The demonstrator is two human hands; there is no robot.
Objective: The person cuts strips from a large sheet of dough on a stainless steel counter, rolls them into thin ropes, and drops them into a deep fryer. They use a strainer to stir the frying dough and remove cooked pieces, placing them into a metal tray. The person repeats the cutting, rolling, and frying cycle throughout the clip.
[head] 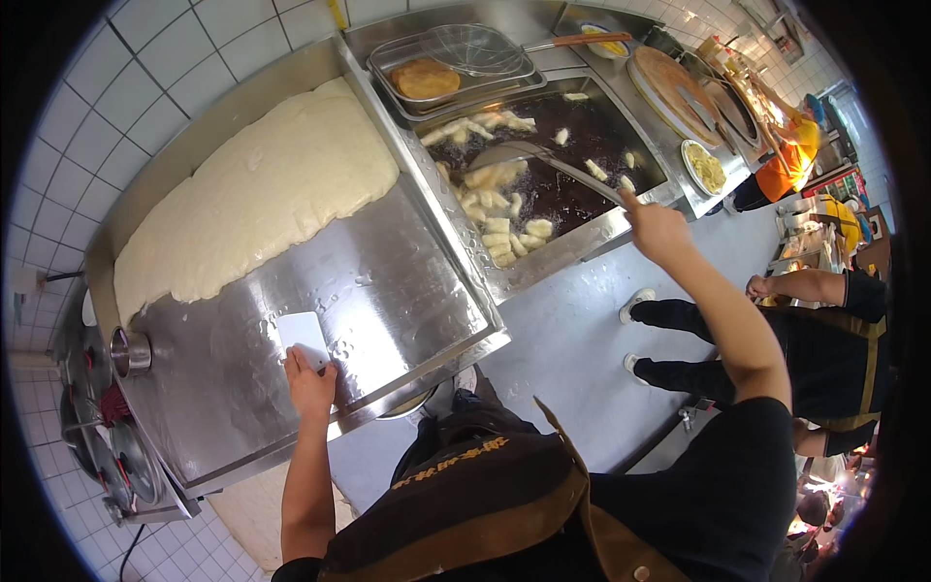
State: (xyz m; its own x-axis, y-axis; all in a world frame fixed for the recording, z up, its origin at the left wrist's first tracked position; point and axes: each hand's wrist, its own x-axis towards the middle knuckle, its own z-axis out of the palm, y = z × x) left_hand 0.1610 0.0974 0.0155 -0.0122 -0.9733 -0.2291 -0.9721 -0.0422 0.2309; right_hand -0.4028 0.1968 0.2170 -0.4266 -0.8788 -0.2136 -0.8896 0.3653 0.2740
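Note:
My right hand (657, 231) grips the handle of a metal ladle (582, 177), whose bowl lies in the dark oil of a square fryer (574, 196). Pale dough pieces (497, 236) float around it, most of them along the fryer's left side. My left hand (311, 378) rests on the near end of a white flat scraper (303, 336) lying on the steel worktop (364, 291); whether the fingers grip it or only press on it is unclear. Beyond, a large slab of raw dough (262, 189) covers the back of the worktop.
Behind the fryer, a wire skimmer (476, 51) lies over a tray (473, 91) holding a flat fried piece (425, 78). A round wooden board (673, 91) and a plate of food (704, 169) stand right. A steel cup (131, 352) stands left. A person (814, 356) is close at right.

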